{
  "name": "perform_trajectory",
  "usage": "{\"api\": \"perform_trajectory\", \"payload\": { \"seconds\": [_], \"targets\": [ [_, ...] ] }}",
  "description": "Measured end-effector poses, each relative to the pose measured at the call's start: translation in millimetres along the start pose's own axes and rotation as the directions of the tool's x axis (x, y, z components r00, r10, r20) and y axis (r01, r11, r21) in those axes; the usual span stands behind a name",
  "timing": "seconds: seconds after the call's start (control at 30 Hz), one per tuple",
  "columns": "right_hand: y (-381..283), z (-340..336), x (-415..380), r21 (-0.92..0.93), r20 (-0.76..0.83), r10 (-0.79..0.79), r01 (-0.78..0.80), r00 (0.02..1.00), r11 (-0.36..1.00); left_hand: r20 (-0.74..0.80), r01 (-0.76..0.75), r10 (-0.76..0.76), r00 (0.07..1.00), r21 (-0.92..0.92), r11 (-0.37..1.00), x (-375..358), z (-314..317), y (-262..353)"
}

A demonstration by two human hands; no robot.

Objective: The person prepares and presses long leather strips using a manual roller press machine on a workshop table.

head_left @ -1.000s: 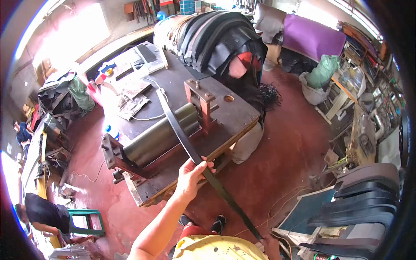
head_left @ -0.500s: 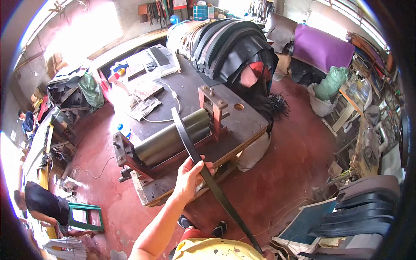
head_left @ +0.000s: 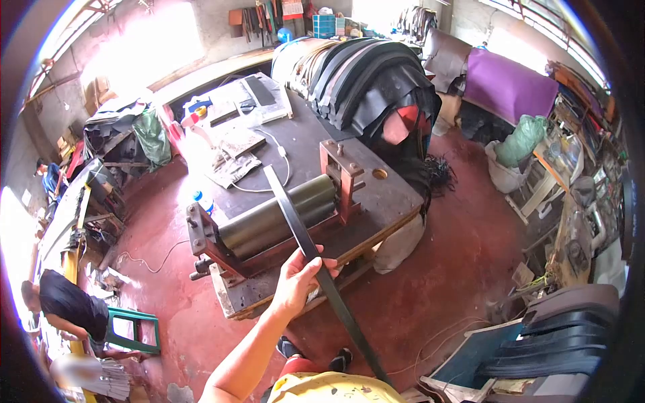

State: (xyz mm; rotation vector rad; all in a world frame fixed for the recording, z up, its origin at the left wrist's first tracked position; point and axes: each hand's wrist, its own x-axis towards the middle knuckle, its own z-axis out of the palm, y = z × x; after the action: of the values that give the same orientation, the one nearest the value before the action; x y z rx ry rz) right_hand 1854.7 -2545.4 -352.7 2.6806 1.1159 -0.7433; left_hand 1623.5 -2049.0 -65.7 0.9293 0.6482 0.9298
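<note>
My left hand (head_left: 299,277) is closed around a long dark strip of leather (head_left: 334,295), thumb on top and fingers wrapped at its edges. The strip's far end slants up across a steel roller (head_left: 272,220) held in a reddish-brown metal frame (head_left: 341,185), overlapping the roller in this view. Its lower end runs down beside my yellow shirt (head_left: 336,389), toward the bottom edge of the view. My right hand is out of view.
The roller stands at the near edge of a dark table (head_left: 396,195). Draped leather sheets (head_left: 356,77) are piled behind it. A stack of dark strips (head_left: 551,336) lies at lower right. One person (head_left: 67,305) is at left beside a green stool (head_left: 158,332).
My view has shifted slightly, so the table and roller appear a little further right and lower. My right hand, at the strip's lower end before, has gone out of view.
</note>
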Motion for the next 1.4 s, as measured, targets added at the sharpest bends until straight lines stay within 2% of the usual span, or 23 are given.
{"api": "perform_trajectory", "payload": {
  "seconds": [0.17, 0.3, 0.37, 0.43, 0.5, 0.53, 0.57, 0.6, 0.63, 0.67, 0.7, 0.73, 0.77, 0.8, 0.87, 0.9, 0.97, 1.0, 1.03, 1.13, 1.2, 1.27, 1.4],
  "targets": [
    [5, 7, 5, 0.02, 0.024, 0.006, -0.007, 1.0, 1.0, 0.032, 0.051, -0.051, 0.998, -0.015, 0.999, -6, 3, 1],
    [16, 22, 2, 0.063, 0.085, 0.004, -0.01, 0.996, 0.998, 0.074, 0.074, -0.065, 0.995, -0.117, 0.99, -6, 13, -2],
    [17, 29, 12, 0.135, 0.151, -0.006, -0.015, 0.988, 0.991, 0.119, 0.093, -0.079, 0.99, -0.117, 0.989, -4, 24, 3],
    [13, 24, 38, 0.302, 0.19, -0.037, -0.023, 0.981, 0.953, 0.191, 0.126, -0.107, 0.976, -0.087, 0.988, -4, 42, 4],
    [-27, -31, 77, 0.589, 0.042, -0.124, 0.076, 0.991, 0.804, 0.302, 0.146, -0.134, 0.944, -0.019, 0.989, -8, 61, -2],
    [-67, -95, 89, 0.614, -0.235, -0.286, 0.37, 0.929, 0.697, 0.361, 0.17, -0.16, 0.919, 0.004, 0.985, -8, 68, -12],
    [-111, -176, 85, 0.773, -0.3, -0.309, 0.42, 0.902, 0.476, 0.402, 0.16, -0.165, 0.901, 0.046, 0.986, -12, 78, -18],
    [-155, -250, 67, 0.94, -0.204, -0.277, 0.267, 0.939, 0.211, 0.442, 0.148, -0.171, 0.88, 0.086, 0.985, -17, 89, -24],
    [-183, -312, 51, 0.926, -0.293, -0.364, 0.357, 0.884, 0.121, 0.513, 0.13, -0.147, 0.846, 0.068, 0.989, -20, 98, -35],
    [-199, -350, 46, 0.92, -0.337, -0.449, 0.39, 0.828, 0.029, 0.553, 0.061, -0.122, 0.824, 0.128, 0.99, -24, 104, -49],
    [-211, -368, 49, 0.92, -0.376, -0.515, 0.379, 0.771, -0.104, 0.587, 0.066, -0.144, 0.797, 0.151, 0.986, -30, 114, -52],
    [-218, -396, 43, 0.943, -0.321, -0.593, 0.308, 0.739, -0.127, 0.619, 0.068, -0.164, 0.768, 0.175, 0.982, -36, 121, -53],
    [-229, -420, 32, 0.938, -0.325, -0.562, 0.333, 0.76, -0.092, 0.676, -0.068, -0.135, 0.725, 0.265, 0.962, -36, 119, -63],
    [-236, -434, 25, 0.932, -0.332, -0.533, 0.358, 0.778, -0.057, 0.635, -0.127, -0.098, 0.766, 0.3, 0.946, -46, 123, -61],
    [-234, -437, 27, 0.927, -0.359, -0.474, 0.365, 0.804, -0.084, 0.573, 0.001, -0.143, 0.807, 0.24, 0.971, -53, 123, -72],
    [-232, -439, 28, 0.924, -0.377, -0.43, 0.368, 0.821, -0.106, 0.58, 0.001, -0.136, 0.804, 0.227, 0.974, -53, 118, -78],
    [-226, -449, 27, 0.842, -0.539, -0.245, 0.505, 0.806, -0.19, 0.586, -0.106, -0.187, 0.788, 0.428, 0.898, -47, 97, -95],
    [-220, -460, 23, 0.799, -0.595, -0.141, 0.564, 0.791, -0.209, 0.565, -0.102, -0.194, 0.802, 0.449, 0.888, -46, 85, -111],
    [-210, -468, 26, 0.723, -0.685, -0.078, 0.663, 0.724, -0.192, 0.565, -0.073, -0.229, 0.793, 0.46, 0.885, -43, 74, -118],
    [-175, -487, 35, 0.581, -0.808, 0.097, 0.813, 0.581, -0.032, 0.614, -0.025, -0.326, 0.719, 0.492, 0.87, -30, 44, -136],
    [-153, -501, 32, 0.579, -0.807, 0.157, 0.815, 0.569, 0.017, 0.612, 0.097, -0.392, 0.687, 0.457, 0.884, -32, 32, -135],
    [-132, -508, 31, 0.571, -0.815, 0.17, 0.817, 0.554, 0.074, 0.585, 0.164, -0.471, 0.66, 0.5, 0.85, -35, 22, -134],
    [-106, -514, 27, 0.587, -0.801, 0.235, 0.8, 0.551, 0.124, 0.618, 0.23, -0.493, 0.612, 0.458, 0.859, -43, 7, -150]
  ]
}}
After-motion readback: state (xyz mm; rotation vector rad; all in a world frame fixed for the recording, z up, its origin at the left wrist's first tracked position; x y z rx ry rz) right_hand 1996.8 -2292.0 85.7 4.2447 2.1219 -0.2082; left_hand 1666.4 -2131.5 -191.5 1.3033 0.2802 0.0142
